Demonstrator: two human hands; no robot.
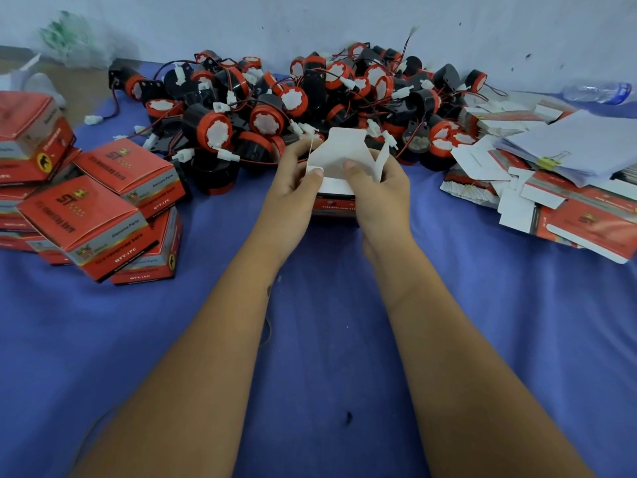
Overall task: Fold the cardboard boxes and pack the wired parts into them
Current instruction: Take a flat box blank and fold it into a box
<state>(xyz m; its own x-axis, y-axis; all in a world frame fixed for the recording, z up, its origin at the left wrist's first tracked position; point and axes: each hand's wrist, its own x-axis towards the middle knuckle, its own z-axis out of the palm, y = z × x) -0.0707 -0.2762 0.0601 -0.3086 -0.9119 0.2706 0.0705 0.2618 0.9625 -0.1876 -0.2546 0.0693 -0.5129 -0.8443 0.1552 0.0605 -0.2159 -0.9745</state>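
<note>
**Box half folded over a blue cloth**

A blue cloth (pixel 327 339) covers the surface, and a pale wall (pixel 310 19) stands at the far side. In the middle, both hands hold one cardboard box (pixel 339 188) with its white flaps open upward. The left hand (pixel 293 188) grips its left side, and the thumb presses a flap. The right hand (pixel 379 191) grips the right side in the same way. Just behind lies a heap of wired parts (pixel 310 98), black and red. Finished boxes (pixel 93 208) are stacked at left; flat boxes (pixel 558 201) and papers (pixel 579 143) lie at right.
</note>
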